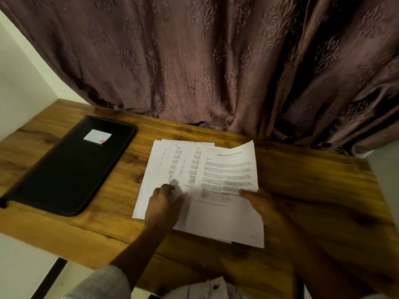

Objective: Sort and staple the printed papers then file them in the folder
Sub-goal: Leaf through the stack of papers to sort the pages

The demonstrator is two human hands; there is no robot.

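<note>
Grey woven cloth of the person's shirt fills the 6 o'clock edge of the view, with one dark button on it.

At 12 o'clock hangs a large brown-mauve curtain. It falls in heavy folds, carries an embossed leaf pattern, and its hem touches the far edge of the table. This table has a flat top of warm brown wood with dark grain and knots. A pale smooth wall stands at 9 o'clock.

On the table, at 9 o'clock from the papers and apart from them, lies the folder. It is black, matt and rectangular, has rounded corners and a raised border, and is closed. A small white label with a red mark sits near its far end.

The papers lie at the centre of the table. They are thin white sheets with black printed text in blocks and columns. They are fanned out, so the left edges of several sheets show at 9 o'clock. The uppermost page curls up at its far right corner.

Both hands are apart, each clamped on the papers at the 6 o'clock side. The left hand has its fingers curled and pinches the lower sheets, though blur hides the detail. The right hand grips the right edge, with its thumb on the uppermost page.
</note>
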